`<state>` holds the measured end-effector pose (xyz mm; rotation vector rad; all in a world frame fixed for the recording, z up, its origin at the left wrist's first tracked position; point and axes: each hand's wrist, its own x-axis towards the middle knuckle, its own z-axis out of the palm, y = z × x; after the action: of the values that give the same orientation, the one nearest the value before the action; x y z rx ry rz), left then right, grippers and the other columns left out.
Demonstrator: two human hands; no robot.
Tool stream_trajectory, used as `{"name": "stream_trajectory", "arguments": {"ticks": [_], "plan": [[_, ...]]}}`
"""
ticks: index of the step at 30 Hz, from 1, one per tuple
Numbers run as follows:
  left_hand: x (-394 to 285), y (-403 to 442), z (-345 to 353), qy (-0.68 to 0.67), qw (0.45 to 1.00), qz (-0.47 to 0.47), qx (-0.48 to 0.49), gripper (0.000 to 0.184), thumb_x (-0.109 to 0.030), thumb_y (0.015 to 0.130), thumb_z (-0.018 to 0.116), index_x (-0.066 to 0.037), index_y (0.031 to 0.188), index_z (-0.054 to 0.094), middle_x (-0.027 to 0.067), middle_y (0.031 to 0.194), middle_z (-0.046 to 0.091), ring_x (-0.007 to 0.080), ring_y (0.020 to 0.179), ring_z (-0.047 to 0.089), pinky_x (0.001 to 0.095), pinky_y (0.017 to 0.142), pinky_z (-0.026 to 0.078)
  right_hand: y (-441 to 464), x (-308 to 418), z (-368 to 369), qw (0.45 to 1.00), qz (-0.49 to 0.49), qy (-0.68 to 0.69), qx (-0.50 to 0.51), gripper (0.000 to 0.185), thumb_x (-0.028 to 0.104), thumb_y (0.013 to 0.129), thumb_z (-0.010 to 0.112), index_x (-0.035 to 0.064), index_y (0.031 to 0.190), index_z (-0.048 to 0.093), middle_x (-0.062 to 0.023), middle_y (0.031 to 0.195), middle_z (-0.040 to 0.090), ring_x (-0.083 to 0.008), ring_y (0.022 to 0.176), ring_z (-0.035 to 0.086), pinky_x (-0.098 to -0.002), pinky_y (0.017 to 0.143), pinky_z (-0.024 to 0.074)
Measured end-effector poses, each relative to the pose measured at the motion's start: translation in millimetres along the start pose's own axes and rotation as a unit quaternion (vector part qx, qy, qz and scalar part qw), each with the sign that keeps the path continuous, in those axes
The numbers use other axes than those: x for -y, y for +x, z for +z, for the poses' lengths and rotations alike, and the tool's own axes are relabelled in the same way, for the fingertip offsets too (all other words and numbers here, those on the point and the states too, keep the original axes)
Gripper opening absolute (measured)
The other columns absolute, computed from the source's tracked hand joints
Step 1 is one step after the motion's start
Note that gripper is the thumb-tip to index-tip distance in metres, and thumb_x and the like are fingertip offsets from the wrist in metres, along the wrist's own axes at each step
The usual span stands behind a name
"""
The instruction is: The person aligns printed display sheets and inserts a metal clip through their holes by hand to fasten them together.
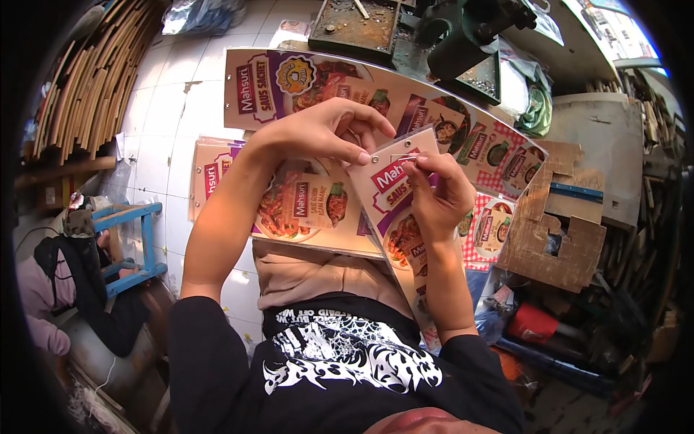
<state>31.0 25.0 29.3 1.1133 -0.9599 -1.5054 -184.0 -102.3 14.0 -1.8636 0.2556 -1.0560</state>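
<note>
A long laminated sign (396,217) printed "Mahsuri" lies slanted over my lap, with metal eyelets along its top end. My right hand (442,192) pinches a thin bent metal wire (402,155) between thumb and forefinger, just over this top end. My left hand (336,130) is at the sign's upper left corner, thumb tip by an eyelet. Its thumb and forefinger are apart, the other fingers loosely curled. Beneath lie more printed signs: a wide one (249,123) toward the back and another (311,235) across my lap.
Metal trays (354,47) with small parts and a dark green machine (463,43) stand ahead. Cut cardboard (557,249) lies at right. Wooden strips (94,72) are stacked at left, above a blue stool frame (148,246). Another person's sleeve (50,289) shows at far left.
</note>
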Motion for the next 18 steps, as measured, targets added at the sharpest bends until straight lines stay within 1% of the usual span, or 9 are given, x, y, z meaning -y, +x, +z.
{"name": "stream_trajectory", "arguments": {"ticks": [2,4,6,9,10,12,13,15,18], "plan": [[6,3,-4,0.006,1.000,-0.005,0.014,0.055,-0.007,0.084,0.078,0.007,0.134,0.059,0.0060,0.100,0.071,0.0109,0.090,0.068,0.0248,0.080,0.055,1,0,1,1.000,-0.016,0.010,0.013,0.021,-0.009,0.079,0.082,0.0001,0.093,0.070,-0.0112,0.089,0.074,-0.0216,0.081,0.072,-0.0306,0.072,0.0568],[2,4,-2,0.013,0.999,-0.011,0.029,0.057,-0.010,0.085,0.077,0.009,0.136,0.058,0.0081,0.102,0.073,0.0118,0.090,0.069,0.0247,0.079,0.057,2,0,2,0.999,-0.022,-0.008,0.027,0.022,-0.008,0.078,0.082,0.0006,0.094,0.070,-0.0109,0.087,0.074,-0.0215,0.080,0.072,-0.0305,0.071,0.0562],[-3,3,0,-0.010,0.994,-0.084,0.064,0.054,-0.015,0.088,0.074,0.011,0.133,0.061,0.0143,0.107,0.074,0.0151,0.088,0.073,0.0265,0.075,0.062,2,1,3,0.998,-0.028,-0.027,0.040,0.022,-0.008,0.078,0.082,0.0011,0.094,0.070,-0.0106,0.086,0.074,-0.0213,0.079,0.072,-0.0303,0.069,0.0557],[-1,4,0,-0.004,0.995,-0.080,0.058,0.050,-0.016,0.089,0.071,0.011,0.130,0.062,0.0177,0.109,0.074,0.0174,0.088,0.075,0.0271,0.070,0.063,2,7,5,0.996,-0.002,-0.077,0.052,0.025,-0.008,0.077,0.081,0.0026,0.097,0.071,-0.0096,0.083,0.073,-0.0219,0.077,0.070,-0.0311,0.068,0.0543],[0,4,-1,-0.004,0.995,-0.080,0.058,0.050,-0.016,0.089,0.071,0.011,0.130,0.062,0.0177,0.109,0.074,0.0174,0.088,0.075,0.0271,0.070,0.063,4,9,8,0.992,-0.014,-0.108,0.059,0.026,-0.007,0.078,0.080,0.0032,0.100,0.072,-0.0090,0.081,0.071,-0.0228,0.074,0.068,-0.0325,0.067,0.0527],[1,5,-2,0.012,0.994,-0.093,0.050,0.045,-0.008,0.088,0.066,0.011,0.129,0.064,0.0171,0.109,0.075,0.0193,0.083,0.076,0.0270,0.071,0.064,9,12,8,0.988,-0.024,-0.138,0.067,0.027,-0.005,0.079,0.079,0.0037,0.103,0.073,-0.0083,0.079,0.069,-0.0237,0.072,0.066,-0.0340,0.066,0.0511],[1,5,-2,0.011,0.994,-0.093,0.050,0.045,-0.008,0.088,0.066,0.011,0.129,0.064,0.0171,0.109,0.075,0.0193,0.083,0.076,0.0270,0.071,0.064,11,13,8,0.979,-0.050,-0.176,0.093,0.027,-0.003,0.080,0.078,0.0037,0.106,0.073,-0.0084,0.078,0.067,-0.0249,0.072,0.064,-0.0354,0.066,0.0499],[-1,4,-1,0.033,0.994,-0.096,0.033,0.046,-0.012,0.088,0.068,0.011,0.127,0.064,0.0147,0.095,0.076,0.0170,0.075,0.075,0.0234,0.064,0.061,12,12,8,0.967,-0.075,-0.214,0.118,0.028,-0.001,0.081,0.077,0.0037,0.108,0.073,-0.0085,0.078,0.066,-0.0262,0.071,0.061,-0.0369,0.066,0.0486],[-4,3,2,0.033,0.994,-0.098,0.016,0.044,-0.011,0.087,0.067,0.011,0.125,0.065,0.0136,0.089,0.076,0.0171,0.068,0.075,0.0221,0.061,0.059,11,11,9,0.965,-0.097,-0.213,0.119,0.027,0.001,0.083,0.076,0.0035,0.110,0.073,-0.0088,0.077,0.063,-0.0276,0.070,0.058,-0.0383,0.065,0.0465]]}}
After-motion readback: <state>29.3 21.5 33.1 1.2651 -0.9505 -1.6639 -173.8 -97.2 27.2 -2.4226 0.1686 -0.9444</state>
